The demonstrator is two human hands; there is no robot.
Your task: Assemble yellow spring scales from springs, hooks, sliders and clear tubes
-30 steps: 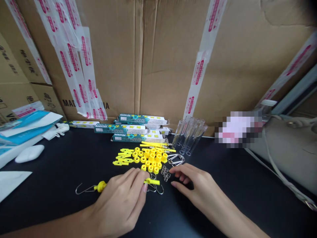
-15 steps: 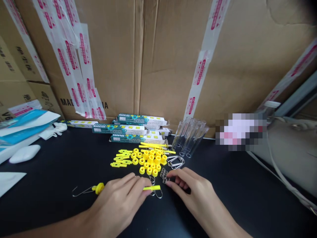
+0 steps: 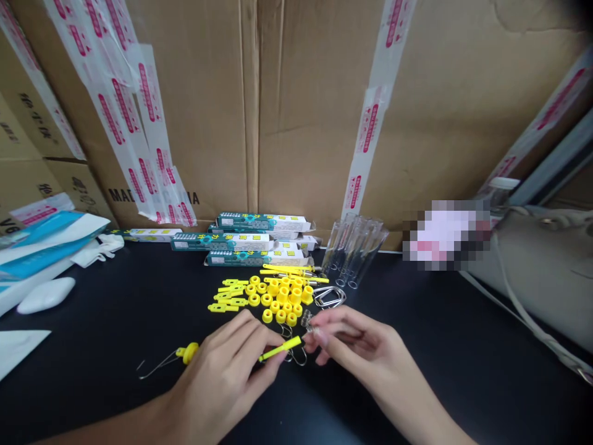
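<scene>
My left hand (image 3: pixel 231 364) pinches a thin yellow plastic rod (image 3: pixel 285 347) between thumb and fingers, its thicker end pointing right. Close by, my right hand (image 3: pixel 356 346) is closed at the fingertips on what looks like a small metal spring, partly hidden by the fingers. Several more springs (image 3: pixel 306 318) lie just behind those fingertips. Bent metal wire hooks (image 3: pixel 299 357) rest under and behind the rod. Left of my left hand lies a yellow piece (image 3: pixel 188 353) with long wire hooks (image 3: pixel 157 364) attached.
Behind my hands are yellow rings and caps (image 3: pixel 282 296), flat yellow clips (image 3: pixel 227 300), yellow rods (image 3: pixel 291 272) and metal loops (image 3: pixel 330 297). Clear tubes (image 3: pixel 354 253) and small printed boxes (image 3: pixel 259 241) stand farther back before a cardboard wall (image 3: pixel 306 123). A grey bag (image 3: pixel 546 272) sits right.
My right hand has drawn slightly back from the springs toward the rod, its fingers curling differently. In my left hand, the rod has tilted so its right end points higher.
</scene>
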